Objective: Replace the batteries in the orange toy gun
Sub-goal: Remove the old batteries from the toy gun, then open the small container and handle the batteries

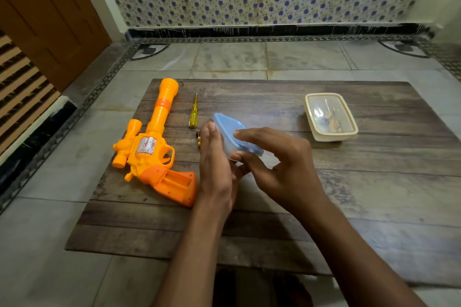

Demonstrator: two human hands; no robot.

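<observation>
Orange toy gun (149, 147) lies flat on the wooden board (349, 182), just beside the left hand (214, 172) on its outer side, grip w/ battery bay uncovered and looking empty, barrel pointing away from the person. Both hands are busy w/ a small box w/ blue lid (237, 134), held tilted above the board. Left hand cups it from the side, fingers mostly straight; right hand (282, 157) has its thumb hooked at the lid's near edge and fingers arched over the top, apparently prying the lid off.

Risks, as a guess: lid pops suddenly, the tilted box jerks and whatever is inside spills or rolls off toward the floor. A few small batteries (198, 138), half hidden just beyond the left hand's fingertips, could get mixed w/ fresh ones if contents scatter there. Yellow screwdriver (193, 114) lies beyond those, between gun barrel and box. Clear lidded container (330, 117), well apart beyond the right hand, holds small parts, too blurred to id.
</observation>
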